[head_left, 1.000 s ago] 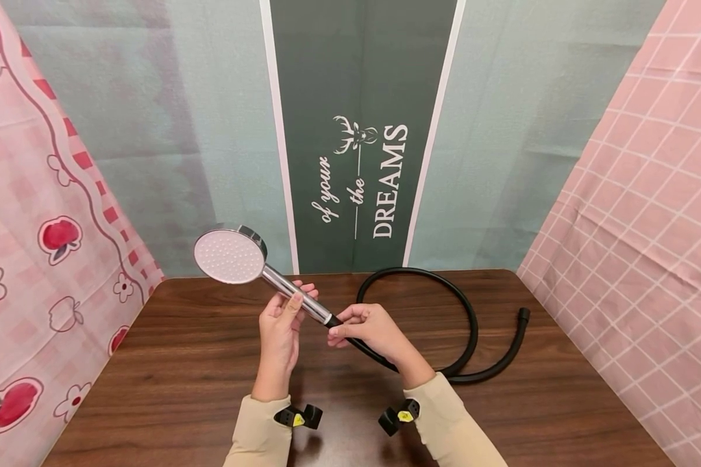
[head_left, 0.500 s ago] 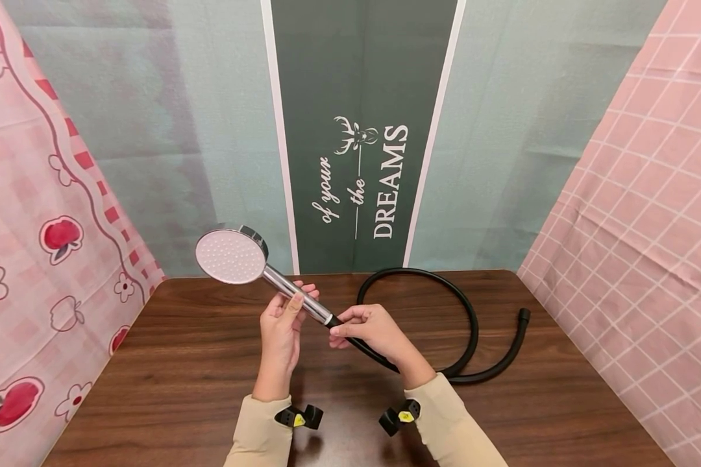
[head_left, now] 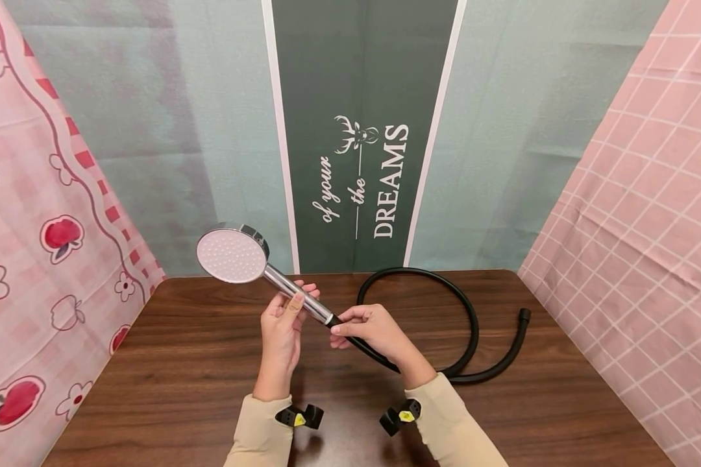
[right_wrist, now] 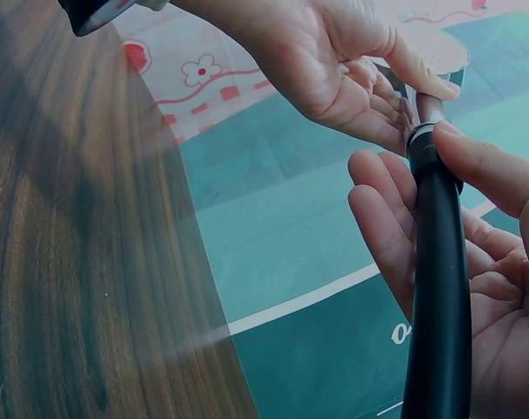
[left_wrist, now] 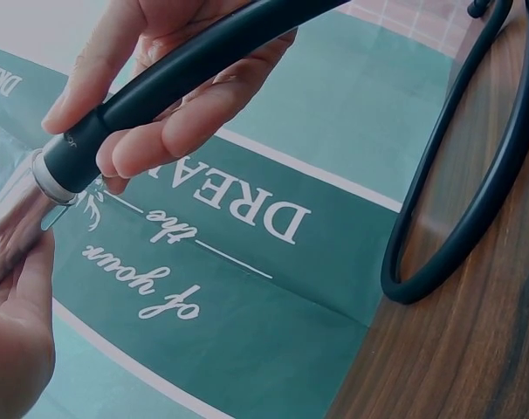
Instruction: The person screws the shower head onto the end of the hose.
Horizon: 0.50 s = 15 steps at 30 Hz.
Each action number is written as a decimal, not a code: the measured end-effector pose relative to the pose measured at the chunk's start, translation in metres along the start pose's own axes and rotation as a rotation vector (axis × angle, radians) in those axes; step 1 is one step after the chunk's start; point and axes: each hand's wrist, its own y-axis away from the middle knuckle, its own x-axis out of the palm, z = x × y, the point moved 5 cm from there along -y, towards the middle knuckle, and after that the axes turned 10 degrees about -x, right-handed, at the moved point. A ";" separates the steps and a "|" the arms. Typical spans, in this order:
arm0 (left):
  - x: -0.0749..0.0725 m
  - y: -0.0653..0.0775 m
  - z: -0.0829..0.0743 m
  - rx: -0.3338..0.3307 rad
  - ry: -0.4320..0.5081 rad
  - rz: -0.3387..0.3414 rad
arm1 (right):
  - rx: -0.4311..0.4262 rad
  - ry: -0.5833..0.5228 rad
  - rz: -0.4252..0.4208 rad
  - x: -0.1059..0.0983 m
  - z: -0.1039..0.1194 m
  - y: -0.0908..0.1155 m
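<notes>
A chrome shower head [head_left: 232,255] with a pale, nozzle-dotted face is held up over the table, tilted with its face at the upper left. My left hand [head_left: 280,334] grips its handle [head_left: 283,283], thumb lying along the near side. At the handle's lower end, my right hand [head_left: 370,331] pinches the black connector [right_wrist: 428,153] of the shower hose between thumb and fingers. In the left wrist view the connector sits against a pale ring at the handle's end. The black hose [head_left: 474,324] runs from there under the right forearm.
The hose loops across the wooden table [head_left: 181,363], its free end [head_left: 523,316] lying at the right. A green-grey printed cloth [head_left: 350,78] hangs behind the table. Pink patterned cloths flank it at left [head_left: 12,194] and right [head_left: 648,227].
Almost nothing differs. The shower head and both hands have shifted very slightly to the right in the head view, with the same hold kept.
</notes>
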 end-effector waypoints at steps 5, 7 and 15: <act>0.000 0.000 0.000 -0.005 0.005 -0.007 | 0.001 0.002 -0.002 0.000 0.001 0.001; 0.000 0.000 0.000 -0.005 0.005 -0.008 | 0.001 0.002 -0.003 0.000 0.001 0.001; 0.000 0.000 0.000 0.002 -0.002 0.001 | 0.001 0.005 -0.004 0.000 0.000 0.000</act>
